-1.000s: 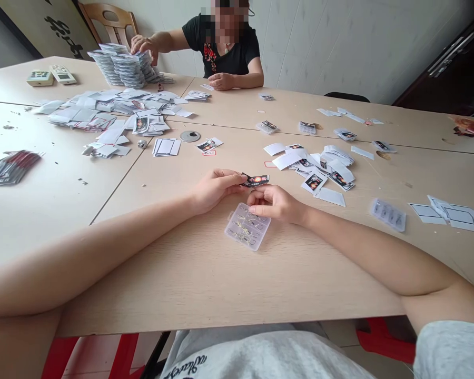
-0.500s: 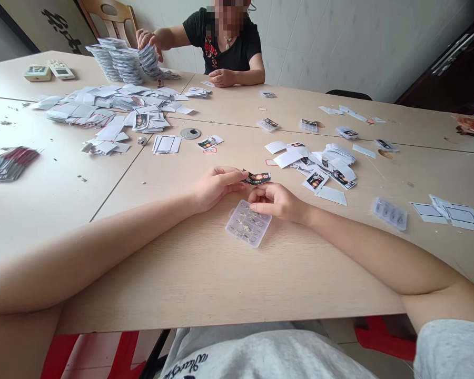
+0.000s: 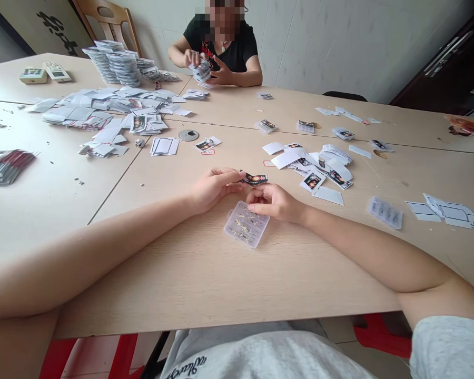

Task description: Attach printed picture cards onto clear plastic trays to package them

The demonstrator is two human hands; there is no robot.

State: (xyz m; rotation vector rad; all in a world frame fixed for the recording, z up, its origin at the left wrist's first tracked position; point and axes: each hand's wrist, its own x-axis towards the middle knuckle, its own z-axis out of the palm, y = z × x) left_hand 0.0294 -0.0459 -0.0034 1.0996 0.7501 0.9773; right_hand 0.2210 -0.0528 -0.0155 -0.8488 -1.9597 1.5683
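My left hand [image 3: 218, 188] pinches a small black printed card [image 3: 256, 179] between thumb and fingers, its picture side up. Just to the right, my right hand [image 3: 277, 203] is closed on the upper edge of a clear plastic compartment box [image 3: 246, 225]. Small metal hooks with pale yellowish parts lie in the box's several compartments. The box is tilted a little above or against the table; whether it touches cannot be made out. The right fingertips are close under the card, and part of the box's top corner is hidden behind them.
Beyond my hands lies a pile of white and printed cards [image 3: 312, 163]. Another clear box [image 3: 385, 212] and blank labels [image 3: 442, 210] are at right. Packets heap [image 3: 102, 105] at the far left, beside tall stacks [image 3: 124, 68]. A co-worker [image 3: 225, 52] sits opposite.
The co-worker has brought a stack of packets from the tall stacks to in front of the chest, now in both hands. My hands, the card and the box keep nearly the same pose.
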